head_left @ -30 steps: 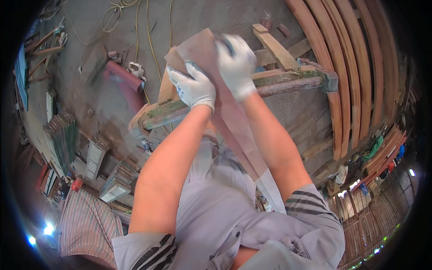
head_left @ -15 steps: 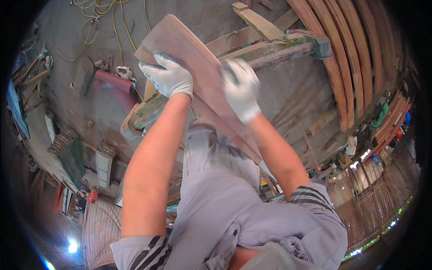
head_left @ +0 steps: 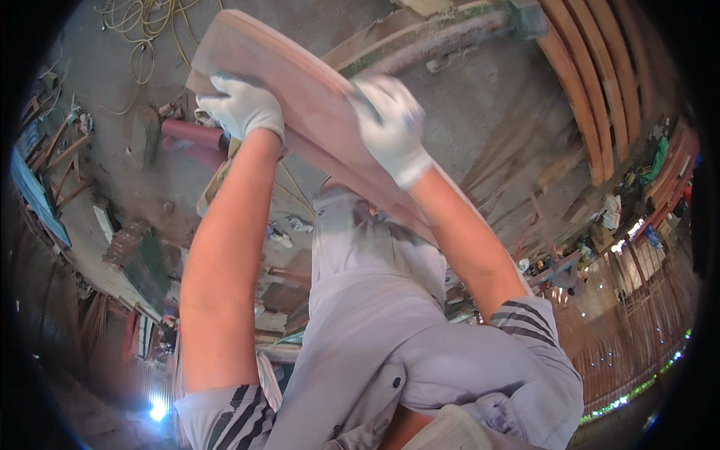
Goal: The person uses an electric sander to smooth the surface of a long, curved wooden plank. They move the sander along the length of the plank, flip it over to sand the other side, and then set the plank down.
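A long, wide reddish-brown wooden plank (head_left: 300, 90) slants across in front of me, its rounded far end at the upper left and its near end running past my right forearm. My left hand (head_left: 244, 109), in a white work glove, is closed on the plank's left edge near the far end. On the opposite edge, my right hand (head_left: 391, 124), gloved alike, grips the wood with its fingers bent over the rim. The undersides of both grips are hidden by the plank.
Behind the plank lies a mossy curved beam (head_left: 442, 45). Several curved timbers (head_left: 585, 82) stand at the right. A red roll (head_left: 193, 135) rests on the floor at left, below coiled yellow cable (head_left: 142, 19). Scrap wood lines the sides.
The plank has shifted up and to the left with both hands on it. My right hand, blurred earlier, now shows closed on its edge. The mossy beam sits higher in the picture.
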{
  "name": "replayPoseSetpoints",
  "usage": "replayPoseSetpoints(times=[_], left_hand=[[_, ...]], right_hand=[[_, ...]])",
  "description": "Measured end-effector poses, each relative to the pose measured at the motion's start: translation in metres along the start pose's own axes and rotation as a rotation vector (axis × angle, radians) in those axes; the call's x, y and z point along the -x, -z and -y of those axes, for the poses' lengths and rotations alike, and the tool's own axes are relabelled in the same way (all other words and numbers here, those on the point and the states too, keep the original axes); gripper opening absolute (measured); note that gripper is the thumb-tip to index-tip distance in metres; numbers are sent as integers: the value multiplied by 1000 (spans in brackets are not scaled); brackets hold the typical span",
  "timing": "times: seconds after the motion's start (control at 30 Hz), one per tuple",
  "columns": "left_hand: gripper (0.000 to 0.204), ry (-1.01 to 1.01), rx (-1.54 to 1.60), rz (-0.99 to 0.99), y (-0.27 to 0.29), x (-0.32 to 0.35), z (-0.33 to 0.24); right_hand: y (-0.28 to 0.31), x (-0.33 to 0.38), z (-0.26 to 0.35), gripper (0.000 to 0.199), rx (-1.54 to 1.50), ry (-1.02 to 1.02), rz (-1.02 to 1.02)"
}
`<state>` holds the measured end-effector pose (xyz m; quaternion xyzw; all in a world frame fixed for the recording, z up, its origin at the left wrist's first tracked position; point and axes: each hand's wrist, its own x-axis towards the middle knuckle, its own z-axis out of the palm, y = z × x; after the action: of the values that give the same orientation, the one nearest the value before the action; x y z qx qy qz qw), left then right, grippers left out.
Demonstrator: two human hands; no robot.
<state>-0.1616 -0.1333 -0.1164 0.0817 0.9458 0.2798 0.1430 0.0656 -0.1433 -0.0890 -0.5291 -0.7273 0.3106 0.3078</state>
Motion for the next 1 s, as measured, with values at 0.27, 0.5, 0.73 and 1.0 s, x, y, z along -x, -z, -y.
replayPoseSetpoints(times=[0.27,0.5,0.73,1.0], left_hand=[[71,90,78,-11,13,8,-4],[66,2,-59,-73,-1,5,-9],[67,91,120,-23,16,15,-12],[68,-17,-16,-51,-3,-1,1]], right_hand=[[122,134,-37,23,204,-177,199],[14,16,-6,14,-19,-1,35],[108,113,-23,13,66,-302,182],[40,27,-8,15,-247,-303,223]])
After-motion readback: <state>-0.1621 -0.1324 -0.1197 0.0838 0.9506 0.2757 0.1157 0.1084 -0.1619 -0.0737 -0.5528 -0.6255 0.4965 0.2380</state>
